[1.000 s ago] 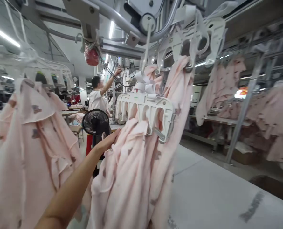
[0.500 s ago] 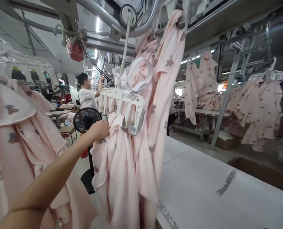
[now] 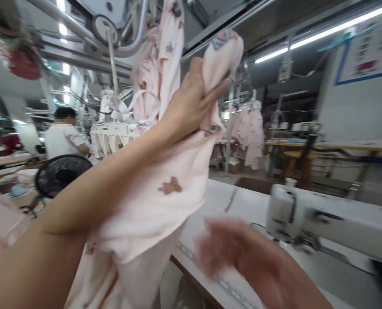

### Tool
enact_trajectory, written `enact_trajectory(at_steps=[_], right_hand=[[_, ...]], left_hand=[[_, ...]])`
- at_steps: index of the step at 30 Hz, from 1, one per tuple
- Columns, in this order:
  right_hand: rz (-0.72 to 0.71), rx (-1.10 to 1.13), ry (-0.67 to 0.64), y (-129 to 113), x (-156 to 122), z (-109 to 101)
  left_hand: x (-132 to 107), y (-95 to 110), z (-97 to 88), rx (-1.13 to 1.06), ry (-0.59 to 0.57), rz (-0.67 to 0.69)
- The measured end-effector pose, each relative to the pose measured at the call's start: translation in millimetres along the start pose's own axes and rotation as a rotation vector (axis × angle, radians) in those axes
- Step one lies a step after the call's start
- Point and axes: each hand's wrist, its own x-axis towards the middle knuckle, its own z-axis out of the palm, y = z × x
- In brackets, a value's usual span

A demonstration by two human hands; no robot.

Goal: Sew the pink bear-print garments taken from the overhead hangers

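My left hand [image 3: 191,101] is closed on the upper end of a pale pink garment [image 3: 165,206] with brown bear prints, lifting it in front of me. Part of the cloth bulges out above the fingers, and the rest drapes down past my forearm. Low over the white table [image 3: 216,201], my right hand [image 3: 229,249] is smeared by motion, so its fingers cannot be made out. Behind my left arm hangs a white clamp hanger [image 3: 113,135], partly hidden, with a white band [image 3: 142,105] near its top.
A white sewing machine [image 3: 294,214] stands on the table at the right. More pink garments [image 3: 170,51] hang from the overhead rail. A black fan [image 3: 64,174] and a person in a white shirt [image 3: 60,139] are at the left.
My left hand has moved from the clamp hanger up and to the right, with a pink garment in it. My right hand has come into view. The view has turned right, showing the sewing machine.
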Motion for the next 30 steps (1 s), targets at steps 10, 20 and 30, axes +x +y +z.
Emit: enact_trajectory(at_steps=[10, 20, 30], right_hand=[[0.047, 0.557, 0.268, 5.5, 39.0, -8.4], [0.294, 0.550, 0.351, 61.4, -59.6, -26.1], [0.382, 0.056, 0.558, 69.0, -88.9, -24.4]], left_hand=[[-49.2, 16.3, 36.2, -0.156, -0.424, 0.046], [-220.7, -58.3, 83.1, 0.313, -0.984, -0.311], [-223.8, 48.2, 163.5, -0.820, -0.839, -0.379]])
